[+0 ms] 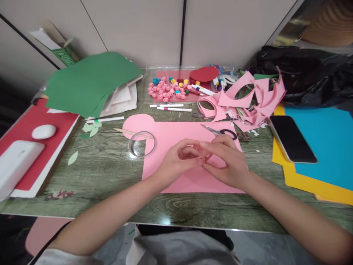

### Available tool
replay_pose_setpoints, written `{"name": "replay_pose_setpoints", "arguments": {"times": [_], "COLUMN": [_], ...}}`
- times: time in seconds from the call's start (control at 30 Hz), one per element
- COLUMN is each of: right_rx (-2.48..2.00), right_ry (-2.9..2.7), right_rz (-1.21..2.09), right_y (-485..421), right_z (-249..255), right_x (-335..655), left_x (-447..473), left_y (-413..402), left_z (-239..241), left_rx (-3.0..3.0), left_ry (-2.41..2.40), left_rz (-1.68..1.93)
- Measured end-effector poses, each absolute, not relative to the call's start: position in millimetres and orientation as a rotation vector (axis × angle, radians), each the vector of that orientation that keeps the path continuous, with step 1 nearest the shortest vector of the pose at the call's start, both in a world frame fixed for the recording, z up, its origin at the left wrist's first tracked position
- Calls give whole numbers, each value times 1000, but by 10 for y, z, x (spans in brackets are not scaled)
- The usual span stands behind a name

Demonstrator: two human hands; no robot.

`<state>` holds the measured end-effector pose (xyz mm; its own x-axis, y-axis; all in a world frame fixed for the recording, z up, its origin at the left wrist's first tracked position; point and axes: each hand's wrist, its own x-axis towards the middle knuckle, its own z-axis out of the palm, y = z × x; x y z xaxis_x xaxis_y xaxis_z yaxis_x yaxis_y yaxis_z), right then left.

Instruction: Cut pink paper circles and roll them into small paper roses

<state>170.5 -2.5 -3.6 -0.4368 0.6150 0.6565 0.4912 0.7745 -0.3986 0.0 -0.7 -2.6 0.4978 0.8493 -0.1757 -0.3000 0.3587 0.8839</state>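
Note:
My left hand (pixel 179 159) and my right hand (pixel 224 162) meet over a pink paper sheet (pixel 176 180) on the green wood-grain table. The fingers of both hands are curled and pinch a small pink paper piece (pixel 202 158) between them; most of it is hidden by the fingers. Scissors (pixel 220 131) with black handles lie on the sheet just beyond my right hand. A clear tape roll (pixel 141 144) sits at the sheet's left edge, with a thin wooden stick (pixel 124 131) beside it.
Pink paper offcuts (pixel 248 97) pile at the back right. A phone (pixel 292 138) rests on blue and yellow sheets. Green paper (pixel 91 82) covers a stack at the back left. A tray of small pink rolled pieces (pixel 165 91), markers (pixel 173 108), a mouse (pixel 43 131).

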Motion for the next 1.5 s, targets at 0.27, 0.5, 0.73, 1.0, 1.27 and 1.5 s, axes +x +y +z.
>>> {"name": "replay_pose_setpoints", "arguments": {"times": [0.27,0.5,0.73,1.0,1.27,1.5], "right_rx": [-759,-837,-928,-974,-917,-863], "right_ry": [-2128,-2058,-2050,-2055,-2054,-2068], "right_rz": [87,44,37,-18,-62,-110], "right_y": [11,-2,-15,-20,3,17], "right_z": [-42,-70,-74,-83,-90,-102], "right_x": [1726,1736,1744,1741,1732,1747], "left_x": [-16,-11,-33,-28,-14,-14], "left_y": [-9,-12,-15,-10,-10,-3], "left_z": [-44,-2,-30,-57,-49,-61], "left_rx": [887,880,855,858,839,824], "left_ry": [718,721,691,752,757,746], "left_rz": [834,821,855,862,861,852]}}
